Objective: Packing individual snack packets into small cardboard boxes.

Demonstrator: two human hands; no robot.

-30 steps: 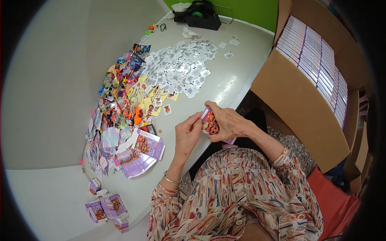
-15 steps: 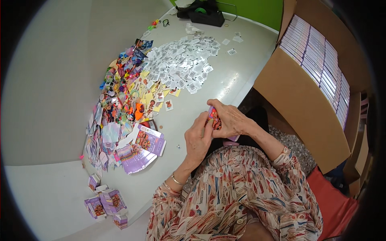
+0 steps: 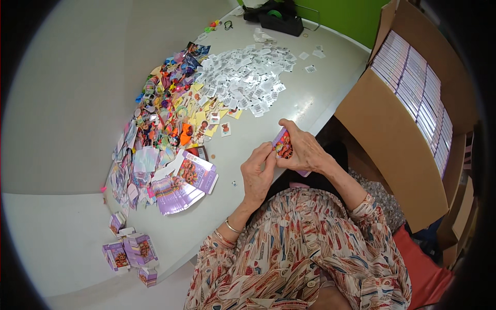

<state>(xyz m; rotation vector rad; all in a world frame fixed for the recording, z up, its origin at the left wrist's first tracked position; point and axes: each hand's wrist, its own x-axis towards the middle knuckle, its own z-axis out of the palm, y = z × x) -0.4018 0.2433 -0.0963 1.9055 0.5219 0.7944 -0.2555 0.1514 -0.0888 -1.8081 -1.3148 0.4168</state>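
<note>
Over the table's near edge, in front of my body, I hold a small purple printed box (image 3: 283,146) with colourful pictures on its face. My right hand (image 3: 306,151) wraps round it from the right, thumb toward the top. At the box's left edge, the fingers of my left hand (image 3: 257,173) are closed in a pinch on it. Part of the box is hidden under my fingers. Left of my hands, a fan of flat purple box blanks (image 3: 178,197) lies on the table. Several folded purple boxes (image 3: 138,249) are grouped at the lower left.
A heap of small white labels (image 3: 243,75) covers the far middle of the table. Beside it are colourful trinkets (image 3: 168,103) and yellow picture cards (image 3: 205,116). A black tape dispenser (image 3: 281,23) stands at the back. At right, a large carton (image 3: 398,150) holds packed rows of boxes.
The box has turned slightly in my hands, and more of its printed face shows. My left fingers have shifted toward its left edge. The whole view has moved a little.
</note>
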